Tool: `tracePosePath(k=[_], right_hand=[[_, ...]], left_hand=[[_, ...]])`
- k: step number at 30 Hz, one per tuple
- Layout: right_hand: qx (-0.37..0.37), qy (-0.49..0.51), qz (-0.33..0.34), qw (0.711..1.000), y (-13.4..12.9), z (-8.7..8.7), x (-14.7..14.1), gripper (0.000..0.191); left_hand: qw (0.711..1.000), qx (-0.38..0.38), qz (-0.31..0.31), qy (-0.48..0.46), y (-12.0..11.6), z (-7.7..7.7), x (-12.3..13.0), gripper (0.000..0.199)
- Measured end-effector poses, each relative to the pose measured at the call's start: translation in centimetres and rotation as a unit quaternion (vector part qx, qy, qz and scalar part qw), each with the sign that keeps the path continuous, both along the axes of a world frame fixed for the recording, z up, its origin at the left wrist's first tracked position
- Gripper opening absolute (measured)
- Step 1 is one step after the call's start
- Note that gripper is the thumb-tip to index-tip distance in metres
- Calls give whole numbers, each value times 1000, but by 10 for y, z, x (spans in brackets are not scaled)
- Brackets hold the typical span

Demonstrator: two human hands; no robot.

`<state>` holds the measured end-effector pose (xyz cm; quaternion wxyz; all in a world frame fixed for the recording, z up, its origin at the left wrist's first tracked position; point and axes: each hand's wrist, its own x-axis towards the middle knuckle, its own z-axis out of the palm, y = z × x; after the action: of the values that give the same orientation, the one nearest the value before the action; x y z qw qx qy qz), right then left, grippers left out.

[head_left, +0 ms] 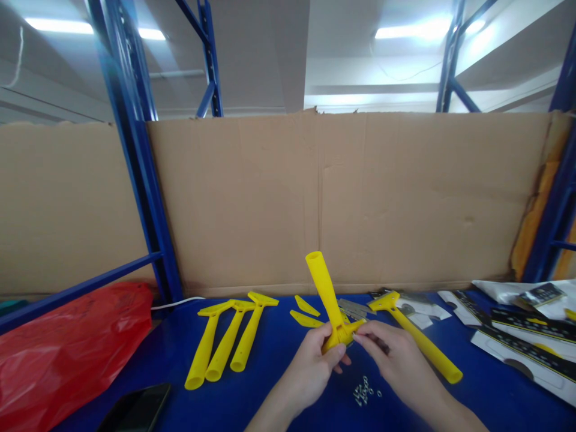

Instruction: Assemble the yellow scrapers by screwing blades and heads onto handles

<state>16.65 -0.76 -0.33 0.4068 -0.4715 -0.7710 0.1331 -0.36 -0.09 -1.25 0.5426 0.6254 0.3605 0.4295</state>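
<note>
My left hand (308, 363) is closed around the head of a yellow plastic scraper (324, 285), whose hollow handle points up and away from me. My right hand (391, 351) pinches at the right end of that head; anything between the fingertips is too small to name. Below the hands lies a small pile of screws and nuts (361, 393). Behind the scraper are two flat yellow pieces (306, 319) and several grey metal blades (354, 309). Another yellow scraper (425, 343) rests just beyond my right hand.
Three yellow scrapers (245, 336) lie side by side at the left on the blue table (252, 405). Further left are a red plastic bag (85, 354) and a phone (135, 408). Black-and-white packaging (526, 354) covers the right side. A cardboard wall (252, 198) stands behind.
</note>
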Motion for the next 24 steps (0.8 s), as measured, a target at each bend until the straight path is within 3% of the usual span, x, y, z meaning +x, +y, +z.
tracePosePath(k=[8,14,20,24], right_hand=[[71,21,-101,992,1,-7,-3,34],[53,-3,-111,992,2,-7,-3,33],[-19,-15,-82,996,6,-10,-1,33],[-19,-41,-75,996,3,-3,-1,37]], left_hand=[[1000,0,-4,17,-2,7,-2,32],[1000,0,-4,22,-3,8,0,30],[995,-95,21,-21,-4,0,6,34],[989,-126,65,-40,-2,-4,4,27]])
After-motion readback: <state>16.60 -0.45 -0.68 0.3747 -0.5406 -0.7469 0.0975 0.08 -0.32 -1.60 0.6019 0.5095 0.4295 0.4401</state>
